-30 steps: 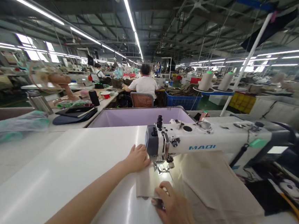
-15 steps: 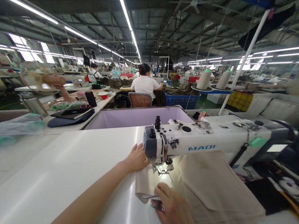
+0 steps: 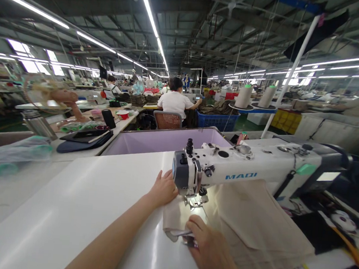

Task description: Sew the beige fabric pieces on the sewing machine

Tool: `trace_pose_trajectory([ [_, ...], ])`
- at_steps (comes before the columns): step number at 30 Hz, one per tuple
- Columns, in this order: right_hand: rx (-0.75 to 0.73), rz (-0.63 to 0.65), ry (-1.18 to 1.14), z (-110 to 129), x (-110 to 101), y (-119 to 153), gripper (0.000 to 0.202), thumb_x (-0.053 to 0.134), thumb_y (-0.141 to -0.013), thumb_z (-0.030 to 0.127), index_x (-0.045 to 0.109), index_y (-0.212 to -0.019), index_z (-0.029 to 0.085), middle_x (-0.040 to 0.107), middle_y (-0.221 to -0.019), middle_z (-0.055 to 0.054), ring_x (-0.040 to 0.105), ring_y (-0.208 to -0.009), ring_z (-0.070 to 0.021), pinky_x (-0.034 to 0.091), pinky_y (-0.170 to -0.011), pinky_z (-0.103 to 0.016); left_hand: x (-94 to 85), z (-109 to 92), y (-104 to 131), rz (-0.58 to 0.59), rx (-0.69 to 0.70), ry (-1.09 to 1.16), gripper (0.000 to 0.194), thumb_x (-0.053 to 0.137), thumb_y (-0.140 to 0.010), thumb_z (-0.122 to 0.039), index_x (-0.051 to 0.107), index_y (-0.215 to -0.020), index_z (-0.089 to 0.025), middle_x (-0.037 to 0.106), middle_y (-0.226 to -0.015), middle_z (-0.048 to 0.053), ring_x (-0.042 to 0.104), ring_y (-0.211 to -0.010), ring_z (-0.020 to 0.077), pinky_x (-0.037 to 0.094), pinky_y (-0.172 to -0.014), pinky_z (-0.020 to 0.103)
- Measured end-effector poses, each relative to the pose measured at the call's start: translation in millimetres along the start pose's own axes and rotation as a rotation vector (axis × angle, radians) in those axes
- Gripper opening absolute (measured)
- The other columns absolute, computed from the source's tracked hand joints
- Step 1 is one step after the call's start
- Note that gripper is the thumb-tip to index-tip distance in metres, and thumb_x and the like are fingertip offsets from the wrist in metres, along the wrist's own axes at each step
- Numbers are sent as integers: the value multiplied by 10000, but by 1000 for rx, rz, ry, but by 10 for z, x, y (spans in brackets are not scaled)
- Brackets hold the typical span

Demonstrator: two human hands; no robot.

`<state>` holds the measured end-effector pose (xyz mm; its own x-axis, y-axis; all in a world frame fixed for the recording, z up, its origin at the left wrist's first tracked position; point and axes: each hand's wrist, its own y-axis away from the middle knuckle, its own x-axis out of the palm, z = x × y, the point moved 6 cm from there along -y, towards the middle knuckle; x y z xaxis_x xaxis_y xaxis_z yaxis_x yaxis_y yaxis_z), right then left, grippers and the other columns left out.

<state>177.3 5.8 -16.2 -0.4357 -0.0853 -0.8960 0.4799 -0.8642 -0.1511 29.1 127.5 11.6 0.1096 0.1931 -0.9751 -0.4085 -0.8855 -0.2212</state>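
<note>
The beige cloth (image 3: 174,220) lay on the counter (image 3: 98,198) under the foot (image 3: 196,203) of the sewing machine (image 3: 242,171), its near end curled up a little, with wide folds of the same colour spread to the right beneath the machine's arm; whether it was all one piece could not be told. The left hand (image 3: 163,189) rested flat at the cloth's far left edge, close beside the machine's head, fingers loosely spread and gripping nothing visible. The right hand (image 3: 208,242) was curled around a small metal tool (image 3: 190,240), its fingertips on the cloth's near right edge. The curled end could have folded under and been caught in a seam if pressed unevenly, and the folds on the right might have dragged the cloth askew by their weight. The tool's tip, so near the edge, could have snagged it, and either hand slipping inward would have put fingers near the needle. Beyond the counter stood a purple bin (image 3: 172,140); thread cones (image 3: 243,96) stood far right, a flask (image 3: 39,123) left, and a person in a white top (image 3: 174,102) sat farther off.
</note>
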Motion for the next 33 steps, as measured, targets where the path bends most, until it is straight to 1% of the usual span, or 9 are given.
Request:
trace_pose_trajectory([
  [2, -1, 14, 5, 4, -27, -15, 202, 584, -853, 83, 639, -984, 226, 681, -1098, -4, 692, -842, -180, 467, -669, -250, -83, -90, 94, -26, -36, -3, 263, 541, -914, -200, 689, -1131, -188, 641, -1249, 152, 494, -1283, 364, 293, -1131, 638],
  [4, -12, 22, 3, 10, -53, -3, 202, 571, -856, 82, 639, -977, 228, 680, -1098, 0, 692, -845, -178, 462, -671, -245, -146, -240, 270, -25, -31, 13, 237, 499, -927, -153, 694, -1062, -165, 663, -1162, 159, 543, -1215, 351, 347, -1104, 622],
  [6, -21, 27, -4, 14, -71, 35, 256, 555, -842, 71, 634, -1025, 232, 675, -1132, -3, 693, -867, -185, 470, -689, -250, -173, -449, 515, 16, 59, 60, 182, 515, -930, -146, 692, -927, -187, 689, -1023, 102, 617, -1064, 279, 496, -1002, 465],
  [8, -26, 36, -12, 16, -74, 83, 331, 540, -826, 63, 618, -1099, 233, 668, -1176, -15, 695, -904, -199, 483, -715, -263, -178, -660, 787, 77, 204, 132, 143, 548, -930, -168, 674, -880, -214, 691, -990, 50, 640, -969, 211, 559, -898, 327],
  [12, -23, 55, -19, 11, -63, 137, 384, 493, -823, 47, 599, -1152, 213, 673, -1172, -33, 694, -950, -222, 502, -746, -290, -266, -843, 1116, 22, 393, 264, 292, 437, -991, -147, 590, -1238, -184, 648, -1220, 116, 592, -1159, 264, 536, -1004, 409],
  [18, -40, 46, -37, -11, -108, 16, 376, 496, -827, 57, 615, -1144, 222, 679, -1167, -18, 699, -925, -200, 487, -742, -266, -278, -776, 993, 87, 388, 294, 255, 427, -1007, -193, 605, -1189, -199, 655, -1107, 102, 615, -1065, 262, 563, -932, 405],
  [26, -25, 8, 12, -57, -224, -217, 352, 529, -818, 45, 639, -1087, 244, 703, -1128, -2, 706, -899, -194, 456, -713, -252, -273, -601, 721, 50, 379, 310, 263, 424, -991, -179, 629, -1155, -199, 652, -1133, 105, 604, -1111, 258, 533, -976, 399],
  [30, -23, -8, -8, -44, -224, -196, 327, 532, -833, 56, 655, -1062, 254, 711, -1132, 4, 710, -909, -193, 467, -731, -250, -249, -533, 619, 60, 380, 279, 239, 436, -976, -155, 639, -1096, -194, 653, -1089, 90, 614, -1042, 249, 540, -930, 388],
  [33, -9, -22, -42, -37, -183, -111, 367, 524, -819, 49, 656, -1089, 259, 702, -1164, 4, 709, -939, -190, 485, -771, -246, -214, -499, 614, 48, 380, 265, 250, 450, -975, -152, 622, -1151, -194, 657, -1105, 84, 609, -1049, 245, 530, -939, 387],
])
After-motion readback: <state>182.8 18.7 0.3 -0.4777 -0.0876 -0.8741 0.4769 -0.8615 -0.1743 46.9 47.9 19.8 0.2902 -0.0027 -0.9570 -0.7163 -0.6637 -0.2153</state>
